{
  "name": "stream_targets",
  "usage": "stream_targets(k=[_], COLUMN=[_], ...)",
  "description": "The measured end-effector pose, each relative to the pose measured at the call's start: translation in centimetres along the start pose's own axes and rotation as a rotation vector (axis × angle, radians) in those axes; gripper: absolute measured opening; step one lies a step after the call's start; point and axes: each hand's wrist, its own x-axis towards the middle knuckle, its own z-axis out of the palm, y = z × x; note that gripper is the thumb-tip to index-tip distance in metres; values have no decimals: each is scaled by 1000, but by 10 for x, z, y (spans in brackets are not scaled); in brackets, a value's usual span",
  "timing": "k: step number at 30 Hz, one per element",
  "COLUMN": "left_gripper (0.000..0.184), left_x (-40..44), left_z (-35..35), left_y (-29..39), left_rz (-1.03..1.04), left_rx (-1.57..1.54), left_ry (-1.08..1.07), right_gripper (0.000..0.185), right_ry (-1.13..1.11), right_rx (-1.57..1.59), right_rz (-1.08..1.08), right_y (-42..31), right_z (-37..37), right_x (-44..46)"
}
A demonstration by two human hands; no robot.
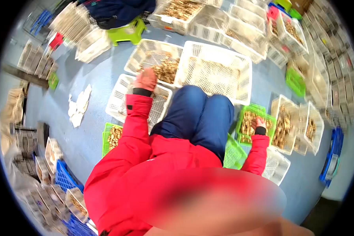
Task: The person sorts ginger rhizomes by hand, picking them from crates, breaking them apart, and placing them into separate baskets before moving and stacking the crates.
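Observation:
My left hand [146, 80] is over the near edge of a white basket [132, 53] that holds a heap of golden-brown pieces [166, 69]. Below that hand stands another white basket [115, 98]. Its fingers are blurred, and whether they hold anything is unclear. On the right, my right hand [258, 122] is at a green basket [273, 135] full of similar brown pieces [247, 124]; its fingertips are too small to make out. A large white basket [214, 74] with a stained mesh bottom stands in front of my knees.
More white baskets [283, 126] with brown pieces stand at the right. A green basket [107, 139] is at the left, near a white cloth [79, 106] on the blue floor. A green stool [126, 32], stacked crates [246, 33] and a dark-clothed person [118, 11] are ahead.

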Motion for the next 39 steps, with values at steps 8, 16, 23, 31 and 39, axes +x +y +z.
stream_targets(k=[8, 16, 23, 31, 39], left_gripper=[25, 31, 38, 37, 73], left_x=[-14, -10, -9, -4, 9], left_z=[-1, -22, -9, -19, 131], left_y=[26, 37, 27, 25, 51], left_rz=[-132, -194, -275, -279, 44], left_rx=[-161, -304, -409, -402, -81], left_ry=[-91, -342, -380, -377, -448], right_gripper=[11, 5, 17, 13, 32], right_ry=[-34, -235, -107, -361, -195], right_rx=[-328, -370, -596, -316, -654], right_rz=[-40, 86, 135, 292, 174], right_y=[-51, -17, 13, 18, 33], right_z=[202, 299, 316, 299, 259], right_x=[79, 89, 101, 122, 167])
